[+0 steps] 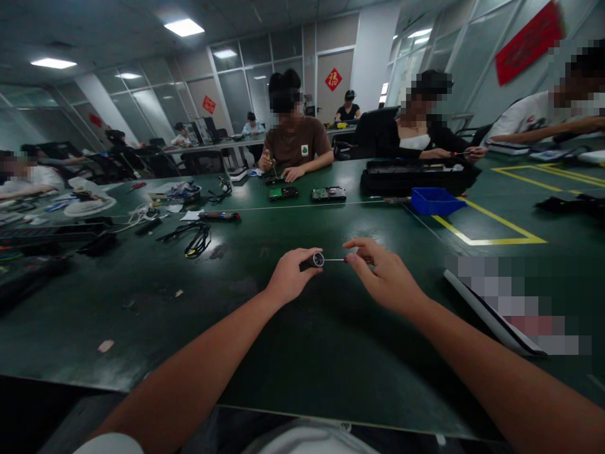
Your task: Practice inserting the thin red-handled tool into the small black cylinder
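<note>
Above the worktop point(302, 366), the left hand point(289, 275) grips a dark cylinder point(315, 260), and at three o'clock from it the right hand point(385, 277) pinches a red-handled screwdriver point(335, 260), shaft pointing to nine o'clock.

Room ahead, blue bin point(435, 203) beyond right hand point(390, 277)
</note>
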`<state>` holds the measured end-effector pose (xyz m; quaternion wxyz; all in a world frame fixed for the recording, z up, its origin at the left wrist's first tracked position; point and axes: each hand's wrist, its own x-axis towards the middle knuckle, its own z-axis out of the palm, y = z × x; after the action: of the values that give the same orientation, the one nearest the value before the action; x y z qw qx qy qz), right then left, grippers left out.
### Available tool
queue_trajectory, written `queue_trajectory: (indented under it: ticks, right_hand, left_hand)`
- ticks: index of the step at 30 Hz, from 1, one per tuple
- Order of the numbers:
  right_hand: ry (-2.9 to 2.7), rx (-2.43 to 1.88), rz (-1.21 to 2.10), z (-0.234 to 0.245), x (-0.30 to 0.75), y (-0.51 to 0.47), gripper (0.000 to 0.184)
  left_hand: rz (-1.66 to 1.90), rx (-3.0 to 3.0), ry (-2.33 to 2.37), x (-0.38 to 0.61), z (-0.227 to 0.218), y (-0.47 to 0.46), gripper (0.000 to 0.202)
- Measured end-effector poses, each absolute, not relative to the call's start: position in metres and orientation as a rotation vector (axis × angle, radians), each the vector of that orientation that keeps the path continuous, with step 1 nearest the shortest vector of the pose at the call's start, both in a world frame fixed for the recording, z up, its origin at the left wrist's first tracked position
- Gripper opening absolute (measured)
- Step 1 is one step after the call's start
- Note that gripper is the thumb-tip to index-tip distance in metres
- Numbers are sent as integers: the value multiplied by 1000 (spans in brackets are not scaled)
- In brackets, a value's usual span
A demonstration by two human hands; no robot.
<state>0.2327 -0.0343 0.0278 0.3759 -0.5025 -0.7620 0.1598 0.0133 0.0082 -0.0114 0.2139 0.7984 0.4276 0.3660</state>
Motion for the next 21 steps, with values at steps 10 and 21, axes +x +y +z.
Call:
queue_trajectory:
  ticks: [10,21]
  right_hand:
    - [-1806,-1265,576,24,234,-33,23]
    - [-865,-1053,1334,9,230,-13,19]
  left_hand:
    - [979,2236,1196,13,-8,5,41]
    - [996,2309,1197,16,-4,5,41]
